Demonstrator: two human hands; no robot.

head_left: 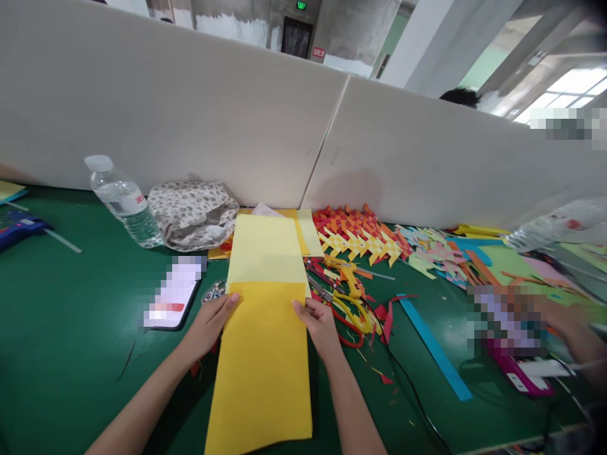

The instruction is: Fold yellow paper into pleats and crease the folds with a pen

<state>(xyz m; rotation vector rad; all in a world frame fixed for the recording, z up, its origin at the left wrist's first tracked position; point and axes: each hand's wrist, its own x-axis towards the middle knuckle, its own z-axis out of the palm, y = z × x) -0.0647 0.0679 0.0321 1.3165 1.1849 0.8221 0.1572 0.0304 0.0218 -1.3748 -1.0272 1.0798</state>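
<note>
Between my two hands is a long sheet of golden-yellow paper [263, 366], its far edge overlapping a pale yellow sheet [268, 249]. My left hand [211, 322] grips the left edge near the top corner, thumb on the paper's face. On the opposite edge my right hand [320, 322] pinches the golden sheet with its thumb on top. Whether the fingers also hold the pale sheet beneath is hidden. Just right of my right hand lie scissors with yellow handles [353, 309], red-handled scissors [351, 332] and a yellow glue gun [348, 272].
On the left are a phone [173, 294], a tilted water bottle [126, 202], a patterned cloth bag [192, 215] and a blue glue gun [23, 227]. Woven red and yellow paper pieces [355, 234] and a blue strip [434, 347] lie right. Another person's hand [550, 313] is at far right.
</note>
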